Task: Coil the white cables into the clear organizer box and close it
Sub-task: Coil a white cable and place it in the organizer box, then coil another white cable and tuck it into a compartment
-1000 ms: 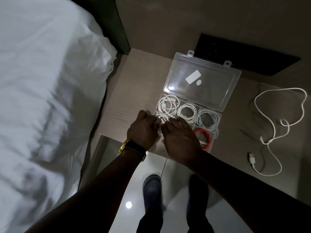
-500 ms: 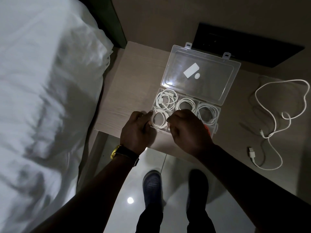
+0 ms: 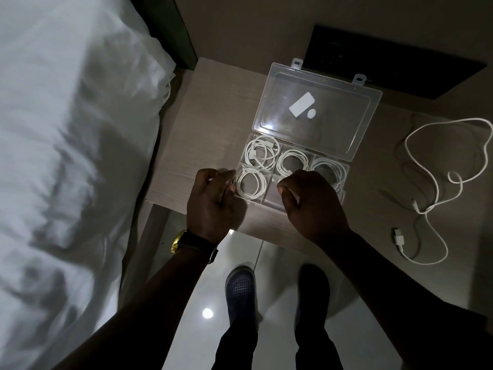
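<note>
Head view, looking down: a clear plastic organizer box (image 3: 293, 180) with divided compartments sits open on the pale wood-grain bedside table (image 3: 202, 124), its transparent hinged lid (image 3: 317, 113) laid back away from the person, presumably so both hands can reach every cell. The left hand (image 3: 210, 201) is at the box's near-left corner, fingers curled loosely with the thumb and forefinger drawn close together; whether they pinch a cable end or merely brace the wall I cannot tell. Just to the right of that hand's fingertips lies a coiled white cable (image 3: 250, 184) in the front-left compartment, tucked in as a flat ring so it stays below the rim. The right hand (image 3: 312, 204) hovers over the front-middle cell, fingers bent inward and nearly closed; nothing visible is clamped in it, and what lies under the palm is hidden. Beyond both hands, three further white coils fill the back row (image 3: 292, 162). Well off to the right of the right hand, a long loose white cable (image 3: 437, 188) sprawls uncoiled across the table with its plug (image 3: 399, 239) toward the near edge. By my reading, one coil is just seated, and this loose cable remains to be wound before the lid can come down. A white bed pillow (image 3: 66, 129) lies left of the left hand.
</note>
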`<state>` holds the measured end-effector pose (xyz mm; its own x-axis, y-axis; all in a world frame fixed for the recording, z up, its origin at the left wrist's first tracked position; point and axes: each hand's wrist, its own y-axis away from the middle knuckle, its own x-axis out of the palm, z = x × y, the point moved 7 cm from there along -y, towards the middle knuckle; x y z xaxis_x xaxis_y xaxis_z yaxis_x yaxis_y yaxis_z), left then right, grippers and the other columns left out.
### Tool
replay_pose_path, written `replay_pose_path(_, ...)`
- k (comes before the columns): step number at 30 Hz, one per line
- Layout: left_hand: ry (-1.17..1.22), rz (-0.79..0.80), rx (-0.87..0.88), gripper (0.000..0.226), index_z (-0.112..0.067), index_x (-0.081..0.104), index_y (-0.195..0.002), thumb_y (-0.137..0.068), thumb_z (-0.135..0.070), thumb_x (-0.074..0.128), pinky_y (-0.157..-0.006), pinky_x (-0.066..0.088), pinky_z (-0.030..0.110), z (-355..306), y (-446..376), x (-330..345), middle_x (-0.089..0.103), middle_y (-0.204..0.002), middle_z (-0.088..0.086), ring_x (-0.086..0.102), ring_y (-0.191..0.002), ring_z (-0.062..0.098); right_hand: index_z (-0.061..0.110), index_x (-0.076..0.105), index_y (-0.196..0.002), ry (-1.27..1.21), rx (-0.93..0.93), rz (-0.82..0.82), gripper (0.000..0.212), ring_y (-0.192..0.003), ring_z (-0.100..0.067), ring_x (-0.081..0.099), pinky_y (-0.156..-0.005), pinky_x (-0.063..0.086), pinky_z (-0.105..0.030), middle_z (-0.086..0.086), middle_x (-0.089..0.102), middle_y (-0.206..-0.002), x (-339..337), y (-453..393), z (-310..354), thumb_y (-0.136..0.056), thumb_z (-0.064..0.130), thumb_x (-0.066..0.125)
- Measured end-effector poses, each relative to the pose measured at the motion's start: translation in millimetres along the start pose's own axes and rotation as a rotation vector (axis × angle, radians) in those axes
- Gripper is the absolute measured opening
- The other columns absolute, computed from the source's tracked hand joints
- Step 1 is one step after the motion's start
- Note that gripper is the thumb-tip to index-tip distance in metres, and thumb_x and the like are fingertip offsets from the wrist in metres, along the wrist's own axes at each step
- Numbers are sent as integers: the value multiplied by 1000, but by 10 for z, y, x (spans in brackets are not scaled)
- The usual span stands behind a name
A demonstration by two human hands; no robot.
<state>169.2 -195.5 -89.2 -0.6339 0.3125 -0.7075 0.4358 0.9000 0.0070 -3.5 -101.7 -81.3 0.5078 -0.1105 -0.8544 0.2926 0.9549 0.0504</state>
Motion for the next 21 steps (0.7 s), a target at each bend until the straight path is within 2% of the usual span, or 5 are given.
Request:
replay_pose_path(4, 23, 8, -23, 36, -14, 65, -120, -86, -2, 63, -74, 56, 39, -37, 144, 3, 52, -113, 5, 60, -85, 24, 16, 71, -90, -61, 119, -113, 15, -87, -27, 63, -78, 43, -32, -5, 72, -89, -244, 220, -204, -90, 21, 57)
replay_pose_path(7, 38, -15, -29, 30, -20, 66, -115, -88, -6, 63, -70, 50, 23, -145, 391, 19, 49, -107, -7, 56, -75, 5, 18, 72, -95, -102, 262, -196, 17, -83, -27, 67, -76, 56, -41, -5, 72, -94, -550, 539, -596, -90, 23, 57)
replay_pose_path(11, 34, 46, -21, 19, -23, 65, -107, -90, -16, 58, -69, 38, 4, -403, 755, 190, 50, -102, -11, 54, -80, -7, 20, 74, -98, 30, 489, -242, 9, -89, -27, 67, -79, 56, -41, -4, 73, -100, -951, 1042, -1257, -90, 21, 69)
replay_pose_path(17, 162, 251, 36, 21, -25, 67, -108, -90, -20, 57, -77, 50, 21, -916, 1162, 766, 62, -108, -6, 62, -89, 3, 15, 72, -99, 290, 525, 104, 29, -83, -35, 63, -72, 51, -36, -9, 72, -89, -765, 1538, -1747, -75, 28, 82)
replay_pose_path(21, 134, 394, 123, 19, -28, 63, -107, -91, -26, 53, -79, 50, 16, -1302, 1215, 1181, 62, -107, -10, 59, -91, 4, 29, 65, -123, 433, 438, 324, 36, -97, -29, 63, -85, 49, -38, 0, 71, -109, -590, 1676, -1881, -89, 21, 60)
